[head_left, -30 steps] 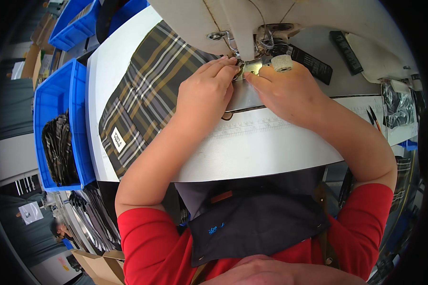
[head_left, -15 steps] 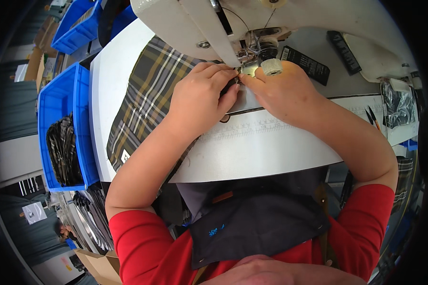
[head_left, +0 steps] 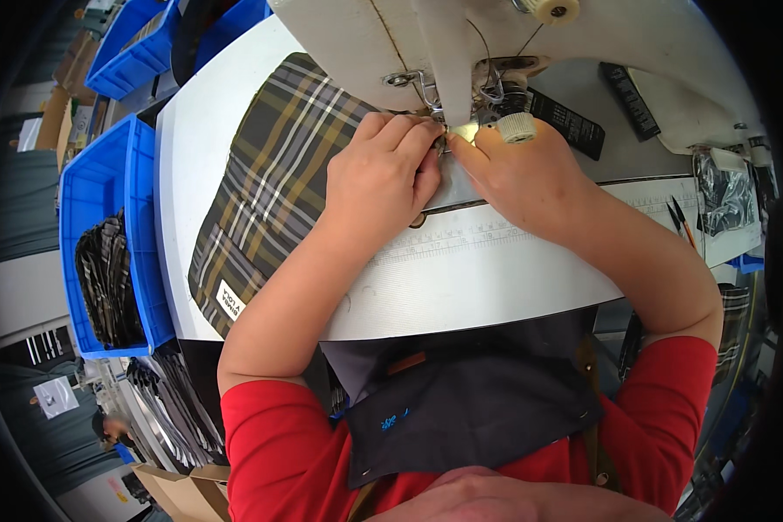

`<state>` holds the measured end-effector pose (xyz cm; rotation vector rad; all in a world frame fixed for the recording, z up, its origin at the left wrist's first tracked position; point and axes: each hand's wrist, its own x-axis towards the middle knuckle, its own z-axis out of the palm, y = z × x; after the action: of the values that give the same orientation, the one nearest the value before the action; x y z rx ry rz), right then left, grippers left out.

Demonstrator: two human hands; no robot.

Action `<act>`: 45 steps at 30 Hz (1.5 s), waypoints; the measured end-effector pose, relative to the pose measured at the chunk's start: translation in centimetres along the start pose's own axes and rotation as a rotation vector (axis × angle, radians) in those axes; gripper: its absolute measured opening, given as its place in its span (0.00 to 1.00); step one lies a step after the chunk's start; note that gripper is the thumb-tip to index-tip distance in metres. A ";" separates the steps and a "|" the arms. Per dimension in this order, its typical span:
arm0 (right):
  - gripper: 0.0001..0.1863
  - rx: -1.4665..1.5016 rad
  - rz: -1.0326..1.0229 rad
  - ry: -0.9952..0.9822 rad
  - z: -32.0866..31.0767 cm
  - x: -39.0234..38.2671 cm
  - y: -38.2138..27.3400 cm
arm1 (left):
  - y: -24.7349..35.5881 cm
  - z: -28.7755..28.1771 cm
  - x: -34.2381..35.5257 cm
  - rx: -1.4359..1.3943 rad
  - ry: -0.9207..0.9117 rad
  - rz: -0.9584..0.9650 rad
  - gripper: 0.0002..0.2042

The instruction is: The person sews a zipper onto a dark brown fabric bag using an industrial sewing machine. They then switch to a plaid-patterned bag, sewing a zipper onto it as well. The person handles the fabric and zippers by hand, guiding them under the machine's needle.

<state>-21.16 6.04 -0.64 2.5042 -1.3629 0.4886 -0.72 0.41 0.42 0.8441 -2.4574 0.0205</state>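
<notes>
Cloth (head_left: pixel 270 174) is lying from near left corner of table (head_left: pixel 496 296) toward machine (head_left: pixel 444 52). Left hand (head_left: pixel 378 178), right hand (head_left: pixel 531 178) are resting there, fingers bent; grips hidden, cannot tell. Label (head_left: pixel 230 300) already sitting on cloth; work seems unfinished, remainder not showing.

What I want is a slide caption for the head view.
Left hand on plaid cloth, right hand close by, at a sewing machine; blue bin at left.

Bright, even room light | warm yellow glow (head_left: pixel 464 132) under the sewing machine (head_left: pixel 348 35), tinting the right hand (head_left: pixel 528 178); white desk (head_left: pixel 496 291) bright, its front edge bowed | dark apron (head_left: pixel 478 426) dim; far-left background soft; picture rim sunk in black
</notes>
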 end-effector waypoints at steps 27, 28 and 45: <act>0.08 -0.106 0.320 -0.107 -4.9 -7.1 0.8 | -0.9 0.2 -0.5 -0.099 0.016 0.056 0.07; 0.09 -0.163 0.390 -0.054 -5.7 -9.1 1.3 | -1.1 0.2 -0.4 -0.101 0.046 0.091 0.07; 0.10 0.088 0.298 0.237 -5.7 -7.3 0.7 | -1.0 0.1 -0.7 -0.115 -0.010 -0.004 0.09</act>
<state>-26.47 13.33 1.61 2.2256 -1.6522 0.8929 0.31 -0.01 -0.19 0.8011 -2.4407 -0.1253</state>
